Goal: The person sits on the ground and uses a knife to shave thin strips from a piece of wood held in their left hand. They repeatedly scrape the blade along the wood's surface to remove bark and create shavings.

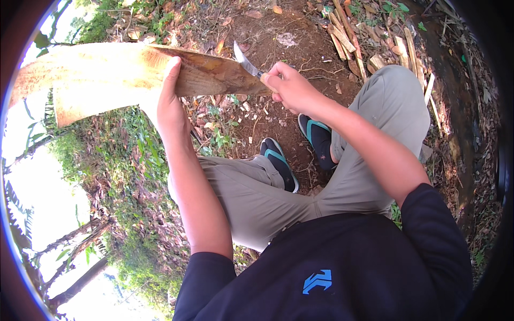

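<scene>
Wood (120, 69) sits in your left hand (165, 101), thumb (171, 70) over it, likely for steadiness, fingers hidden; your closed right hand (286, 88) holds a knife (245, 62).

We can read no words or numbers; we see only a blue angular emblem (319, 280) on the dark T-shirt's front (369, 246).

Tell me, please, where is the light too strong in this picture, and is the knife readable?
Head view: glare bleaches much of the wooden board and the left background; same head view: the knife reads clearly, while dark corners surround the rounded fisheye image.
</scene>
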Motion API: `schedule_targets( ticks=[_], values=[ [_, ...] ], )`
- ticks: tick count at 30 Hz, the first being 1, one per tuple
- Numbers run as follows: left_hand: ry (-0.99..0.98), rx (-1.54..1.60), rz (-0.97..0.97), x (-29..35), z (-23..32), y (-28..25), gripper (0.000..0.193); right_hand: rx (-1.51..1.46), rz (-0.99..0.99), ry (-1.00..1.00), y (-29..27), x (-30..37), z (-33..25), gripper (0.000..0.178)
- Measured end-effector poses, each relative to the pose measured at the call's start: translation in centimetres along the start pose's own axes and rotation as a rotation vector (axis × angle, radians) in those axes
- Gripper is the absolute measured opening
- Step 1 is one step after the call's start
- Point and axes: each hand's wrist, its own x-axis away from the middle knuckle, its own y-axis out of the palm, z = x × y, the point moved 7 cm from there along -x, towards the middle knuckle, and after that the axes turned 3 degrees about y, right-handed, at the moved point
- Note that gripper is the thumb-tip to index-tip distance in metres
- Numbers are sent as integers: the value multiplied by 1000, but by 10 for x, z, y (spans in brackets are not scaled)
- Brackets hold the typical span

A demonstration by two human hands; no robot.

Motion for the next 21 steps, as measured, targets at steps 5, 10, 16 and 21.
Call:
schedule_targets(
  ticks=[5,10,16,21],
  values=[
    [1,-4,-32,1,0,0,39,85,298,-425,-13,32,-48,23],
    [-5,-28,-17,-1,-3,0,39,557,178,-367,9,27,-24,16],
    [33,-89,7,-10,-11,-17,35,552,213,-395,7,24,-33,15],
    [57,-66,-30,-12,-12,-15,34,189,175,-378,-7,3,-22,20]
  ],
)
